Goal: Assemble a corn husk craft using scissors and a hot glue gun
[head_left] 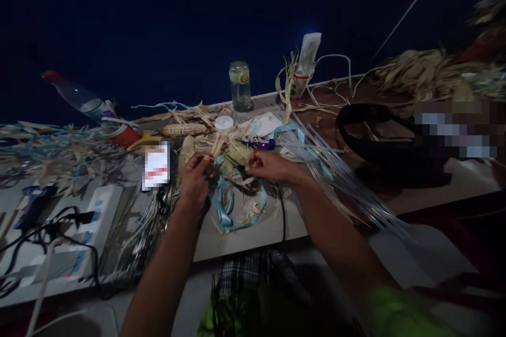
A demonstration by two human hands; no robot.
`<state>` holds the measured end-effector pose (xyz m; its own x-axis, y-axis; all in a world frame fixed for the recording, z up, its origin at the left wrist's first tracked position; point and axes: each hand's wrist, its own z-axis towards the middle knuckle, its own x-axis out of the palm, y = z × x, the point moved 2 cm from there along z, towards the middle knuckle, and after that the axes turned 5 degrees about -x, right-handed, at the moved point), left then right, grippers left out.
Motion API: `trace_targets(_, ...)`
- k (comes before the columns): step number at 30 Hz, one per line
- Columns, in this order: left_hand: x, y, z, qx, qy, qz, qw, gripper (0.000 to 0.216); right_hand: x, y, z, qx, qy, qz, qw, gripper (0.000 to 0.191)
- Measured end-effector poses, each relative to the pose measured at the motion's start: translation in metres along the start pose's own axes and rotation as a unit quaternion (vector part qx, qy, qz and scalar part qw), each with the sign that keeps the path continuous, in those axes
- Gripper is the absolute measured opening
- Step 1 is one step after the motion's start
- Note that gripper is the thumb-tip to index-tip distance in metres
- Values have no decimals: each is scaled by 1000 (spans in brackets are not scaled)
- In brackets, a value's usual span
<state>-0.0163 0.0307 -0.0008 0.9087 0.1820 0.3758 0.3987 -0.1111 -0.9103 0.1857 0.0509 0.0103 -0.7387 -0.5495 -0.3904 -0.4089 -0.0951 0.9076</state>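
My left hand (198, 172) is closed in a pinch above the near part of the table, beside pale dry corn husk strips (218, 146). What it pinches is too small to make out. Across from it, my right hand (271, 165) also has its fingers pressed together, their contents unclear. Just behind that hand lies a blue glue gun (264, 144) with a small red light. Between the hands sits a greenish husk bundle (237, 157). Light blue ribbon (224, 215) loops on the table below it.
A corn cob (185, 130), a lidded jar (240, 87) and a paper cup (300, 84) stand or lie behind. Left are a phone (156, 166), wires and a power strip (100, 221). Clear glue sticks (348, 181) and a black band-like object (375, 142) lie right.
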Motion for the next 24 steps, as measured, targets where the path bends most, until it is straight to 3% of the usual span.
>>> trace_targets(2, 0, -2, 0, 0, -10, -8, 1000, 17, -12, -1, -2, -14, 17, 149, 989, 20)
trace_targets(4, 0, -3, -1, 1, -17, -15, 1000, 18, -20, 2, -6, -21, 14, 284, 959, 25)
trace_targets(8, 1, -3, -2, 2, -27, -16, 1000, 20, -15, 15, -11, -46, 39, 404, 913, 29)
trace_targets(12, 0, -1, -2, 10, -54, -9, 998, 19, 3, 17, -6, -46, 72, 398, 913, 43)
trace_targets(17, 3, -4, -3, 41, -62, -3, 997, 19, 17, 19, -3, -38, 46, 400, 914, 54)
trace_targets(24, 5, -7, -4, 94, -64, -7, 993, 18, 37, 21, 1, -34, -39, 254, 966, 47)
